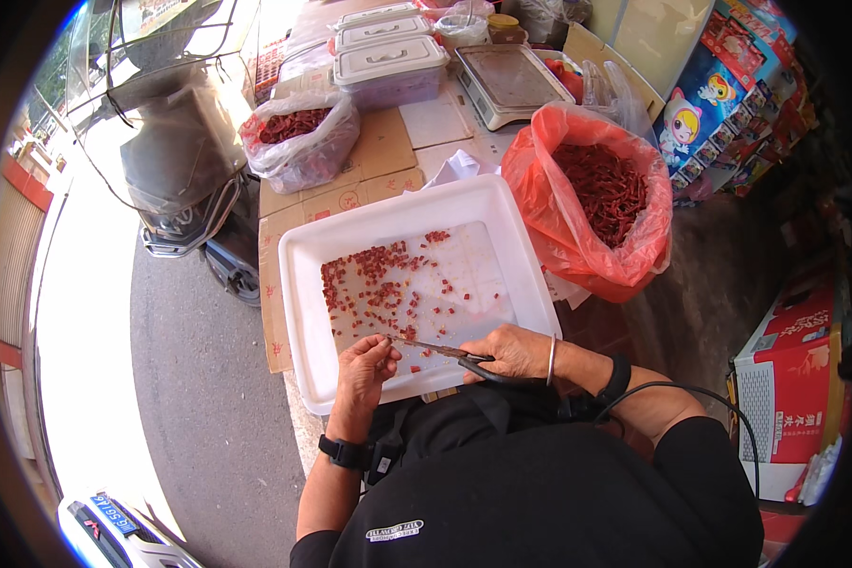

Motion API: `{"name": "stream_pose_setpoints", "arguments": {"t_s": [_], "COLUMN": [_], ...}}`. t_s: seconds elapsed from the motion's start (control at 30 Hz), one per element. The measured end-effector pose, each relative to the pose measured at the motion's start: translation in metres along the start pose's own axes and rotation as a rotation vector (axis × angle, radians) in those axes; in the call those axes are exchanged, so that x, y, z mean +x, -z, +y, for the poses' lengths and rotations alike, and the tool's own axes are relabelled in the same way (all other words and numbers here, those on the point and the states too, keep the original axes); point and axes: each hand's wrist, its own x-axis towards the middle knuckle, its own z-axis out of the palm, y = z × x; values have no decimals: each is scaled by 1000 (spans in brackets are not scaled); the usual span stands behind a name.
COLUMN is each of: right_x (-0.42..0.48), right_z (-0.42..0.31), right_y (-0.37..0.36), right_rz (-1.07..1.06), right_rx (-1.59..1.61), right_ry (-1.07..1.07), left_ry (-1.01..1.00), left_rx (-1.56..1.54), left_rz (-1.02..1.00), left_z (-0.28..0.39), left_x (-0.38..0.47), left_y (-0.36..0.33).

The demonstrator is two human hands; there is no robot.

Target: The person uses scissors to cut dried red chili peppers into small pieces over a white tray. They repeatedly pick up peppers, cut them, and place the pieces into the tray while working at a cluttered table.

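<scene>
A white plastic tray lies before me, with cut pieces of dried red chili and pale seeds scattered over its bottom. My right hand grips the handles of dark metal scissors above the tray's near edge. The scissors point left, and their tips reach the fingers of my left hand. Thumb and forefinger of that hand pinch what looks like a small bit of dried chili, mostly hidden by the fingers. To the tray's right, a red plastic bag stands full of whole dried chilies.
A clear bag of dried chilies sits on cardboard behind the tray. Lidded plastic boxes and a weighing scale stand farther back. Parked scooters flank the left side; a red carton is at right.
</scene>
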Motion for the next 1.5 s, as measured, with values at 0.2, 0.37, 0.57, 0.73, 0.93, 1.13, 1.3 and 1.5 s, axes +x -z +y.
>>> {"name": "stream_pose_setpoints", "arguments": {"t_s": [0.2,0.37,0.57,0.73,0.93,1.13,1.3,1.5], "right_x": [-2,-4,-2,1,2,1,1,0], "right_z": [5,10,13,15,19,18,15,13], "right_y": [4,-3,-6,-9,-10,-10,-7,-6], "right_rz": [13,28,-30,4,-14,-6,-30,-37], "right_rx": [57,-1,-64,-21,16,34,82,38], "right_ry": [-39,20,8,32,35,39,-11,-14], "left_ry": [-42,-78,-122,-140,-127,-130,-114,-106], "left_rx": [-79,-78,-38,18,27,30,34,47], "left_rz": [63,20,-15,-22,-7,-22,2,10], "left_z": [0,-1,-1,-2,-2,-1,-1,-1], "left_x": [3,2,0,-1,-2,-1,-1,-2], "left_y": [1,-1,-3,-4,-5,-3,-3,-5]}}
